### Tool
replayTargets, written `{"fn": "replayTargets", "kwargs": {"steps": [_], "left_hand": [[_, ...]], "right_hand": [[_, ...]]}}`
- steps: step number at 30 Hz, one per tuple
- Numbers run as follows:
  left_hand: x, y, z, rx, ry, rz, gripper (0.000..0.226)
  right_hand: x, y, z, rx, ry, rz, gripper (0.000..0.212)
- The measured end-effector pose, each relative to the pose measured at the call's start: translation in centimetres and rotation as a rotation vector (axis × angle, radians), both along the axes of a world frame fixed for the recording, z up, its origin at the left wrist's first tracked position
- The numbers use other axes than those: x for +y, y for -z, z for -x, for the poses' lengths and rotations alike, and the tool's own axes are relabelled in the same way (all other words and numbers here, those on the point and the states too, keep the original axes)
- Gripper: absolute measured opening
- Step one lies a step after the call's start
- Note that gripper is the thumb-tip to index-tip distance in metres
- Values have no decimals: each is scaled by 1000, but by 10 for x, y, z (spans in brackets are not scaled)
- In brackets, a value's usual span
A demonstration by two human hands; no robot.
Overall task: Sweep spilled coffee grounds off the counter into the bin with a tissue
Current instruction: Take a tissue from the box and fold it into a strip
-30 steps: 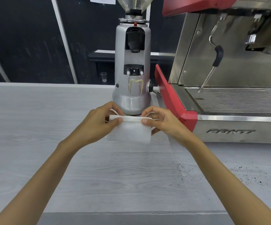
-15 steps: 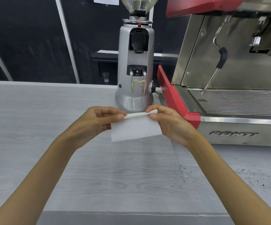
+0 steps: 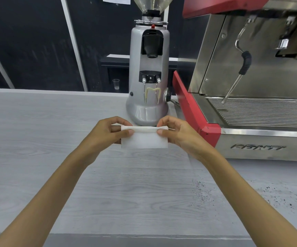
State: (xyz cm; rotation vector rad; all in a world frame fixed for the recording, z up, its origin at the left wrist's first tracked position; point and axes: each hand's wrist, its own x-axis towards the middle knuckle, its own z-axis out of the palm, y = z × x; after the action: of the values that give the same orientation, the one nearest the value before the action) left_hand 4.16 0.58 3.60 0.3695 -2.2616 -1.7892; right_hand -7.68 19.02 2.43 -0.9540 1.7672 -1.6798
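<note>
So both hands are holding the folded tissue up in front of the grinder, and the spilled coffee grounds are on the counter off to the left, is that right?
Not quite. The head view shows the coffee grounds scattered on the counter to the right, in front of the espresso machine, not the left. The rest holds: the left hand and right hand hold the folded tissue in front of the grinder.

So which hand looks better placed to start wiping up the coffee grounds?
Probably the right hand: the coffee grounds lie on its side of the counter. Both it and the left hand pinch the tissue.
</note>
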Motion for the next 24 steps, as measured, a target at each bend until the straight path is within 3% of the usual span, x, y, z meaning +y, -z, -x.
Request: {"fn": "replayTargets", "kwargs": {"steps": [4, 9, 14, 18, 21, 24], "left_hand": [[-3, 1, -1, 18, 123, -148, 17], [-6, -1, 0, 56, 231, -275, 22], [-5, -1, 1, 79, 171, -108, 23], [-3, 2, 5, 24, 73, 39, 21], [-1, 4, 5, 20, 138, -88, 14], [-3, 3, 5, 6, 203, -236, 16]], "right_hand": [[2, 1, -3, -21, -75, -50, 12], [6, -3, 1, -132, -112, 53, 12], [10, -4, 3, -33, -81, -2, 5], [8, -1, 4, 56, -4, -69, 13], [9, -1, 1, 86, 1, -55, 13], [12, -1, 1, -6, -36, 23, 12]]}}
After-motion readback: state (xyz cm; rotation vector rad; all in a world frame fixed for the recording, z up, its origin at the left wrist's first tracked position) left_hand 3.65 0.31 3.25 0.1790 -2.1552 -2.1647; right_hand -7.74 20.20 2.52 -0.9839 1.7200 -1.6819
